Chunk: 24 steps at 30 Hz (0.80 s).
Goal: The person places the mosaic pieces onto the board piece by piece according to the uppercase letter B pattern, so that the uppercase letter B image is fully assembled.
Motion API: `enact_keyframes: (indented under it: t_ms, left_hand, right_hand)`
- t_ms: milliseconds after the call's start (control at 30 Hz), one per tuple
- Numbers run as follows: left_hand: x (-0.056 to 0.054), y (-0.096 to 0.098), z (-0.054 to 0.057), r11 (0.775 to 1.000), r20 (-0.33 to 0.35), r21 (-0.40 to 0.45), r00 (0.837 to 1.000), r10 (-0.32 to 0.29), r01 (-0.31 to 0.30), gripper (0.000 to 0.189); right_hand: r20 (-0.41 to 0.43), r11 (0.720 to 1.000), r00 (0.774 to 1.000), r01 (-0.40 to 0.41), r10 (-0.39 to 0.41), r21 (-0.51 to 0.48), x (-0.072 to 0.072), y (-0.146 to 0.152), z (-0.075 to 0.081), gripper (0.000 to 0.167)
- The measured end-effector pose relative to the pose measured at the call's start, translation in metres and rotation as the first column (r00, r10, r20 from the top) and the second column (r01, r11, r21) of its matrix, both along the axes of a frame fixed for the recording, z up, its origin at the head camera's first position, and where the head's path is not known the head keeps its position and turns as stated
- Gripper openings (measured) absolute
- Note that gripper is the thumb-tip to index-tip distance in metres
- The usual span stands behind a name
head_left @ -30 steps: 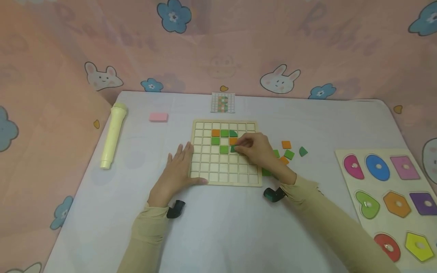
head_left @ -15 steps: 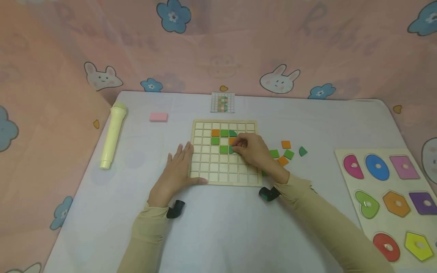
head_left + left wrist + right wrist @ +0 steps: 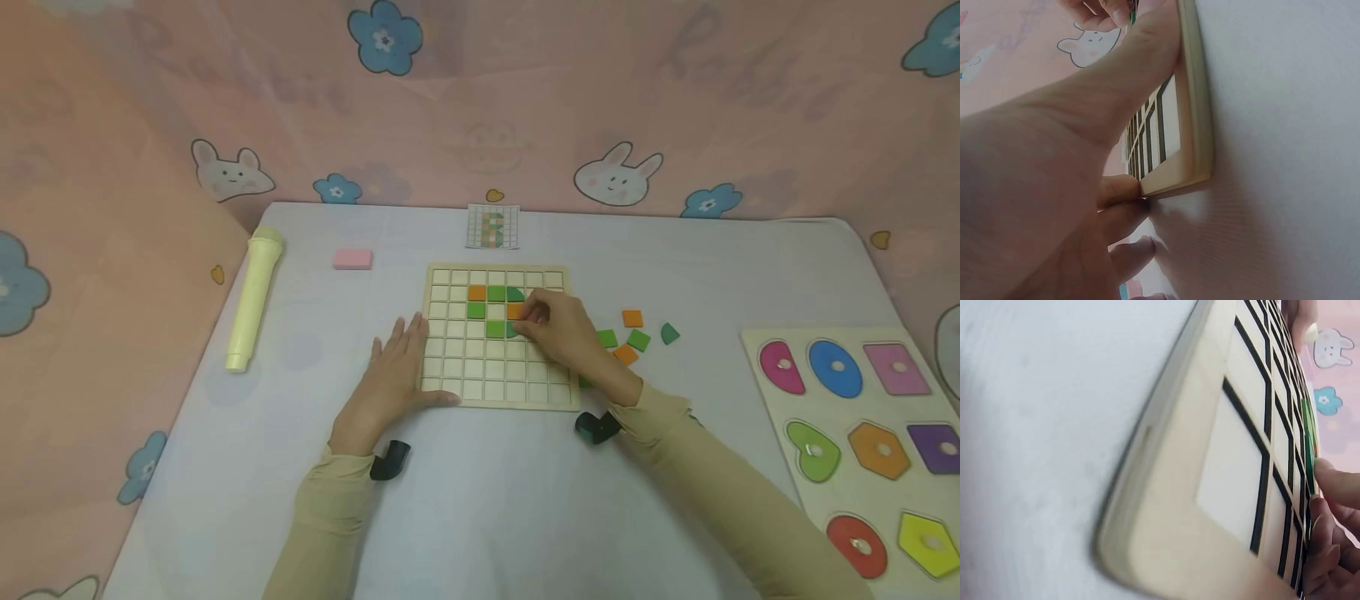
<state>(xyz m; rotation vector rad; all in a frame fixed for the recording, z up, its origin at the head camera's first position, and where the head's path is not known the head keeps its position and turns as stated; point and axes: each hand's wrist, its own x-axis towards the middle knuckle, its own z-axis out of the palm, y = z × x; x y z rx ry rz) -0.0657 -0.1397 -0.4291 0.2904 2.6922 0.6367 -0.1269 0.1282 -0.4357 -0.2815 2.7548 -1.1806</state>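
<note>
A wooden grid board point(image 3: 480, 396) lies on the white table, holding orange, green and dark green tiles in its upper cells. My left hand point(image 3: 384, 383) rests along the board's left side with fingers straight and thumb on the front edge; the left wrist view shows the fingers at the board's corner point(image 3: 1194, 169). My right hand point(image 3: 558, 333) reaches over the board, fingers curled, thumb and fingertips pinching a dark green quarter-circle tile point(image 3: 512, 330). That tile sits beside a green square tile point(image 3: 496, 329) and below an orange tile point(image 3: 513, 311), partly hidden by the fingers.
Loose tiles point(image 3: 639, 340) lie right of the board. Behind it is a small pattern card point(image 3: 492, 227). A pink block point(image 3: 352, 259) and a pale yellow microphone-shaped object point(image 3: 253, 300) are at left. A shape-puzzle board point(image 3: 817, 400) lies at right.
The dark green quarter-circle tile has settled flatter into its cell under the right fingertips. The right hand shifted slightly left, then stayed nearly still. The left hand has held its place.
</note>
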Motion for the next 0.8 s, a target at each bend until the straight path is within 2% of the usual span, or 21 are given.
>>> enact_keyframes:
  t_ms: [167,300,500,667,800]
  left_hand:
    - [0.0,0.0,0.0,1.0,-0.004,0.002,1.0,-0.002,0.002,0.13]
    - [0.0,-0.001,0.0,1.0,-0.003,0.003,1.0,-0.005,0.005,0.13]
    - [0.0,0.0,0.0,1.0,-0.003,0.0,1.0,-0.009,0.009,0.13]
    - [0.0,0.001,0.001,1.0,0.001,-0.004,1.0,-0.004,0.004,0.13]
    - [0.0,0.001,0.001,1.0,0.004,-0.009,1.0,-0.001,0.001,0.13]
  right_hand:
    - [-0.012,0.999,0.999,-0.046,0.046,-0.011,-0.001,0.011,-0.001,0.018]
    - [0.015,0.995,0.996,-0.089,0.088,0.036,-0.005,0.029,0.004,0.021]
    - [0.136,0.984,0.984,-0.129,0.112,0.125,-0.011,0.07,0.016,0.031]
    - [0.253,0.951,0.962,-0.17,0.103,0.257,-0.016,0.103,0.03,0.038]
    - [0.296,0.932,0.949,-0.198,0.106,0.303,-0.018,0.125,0.038,0.039]
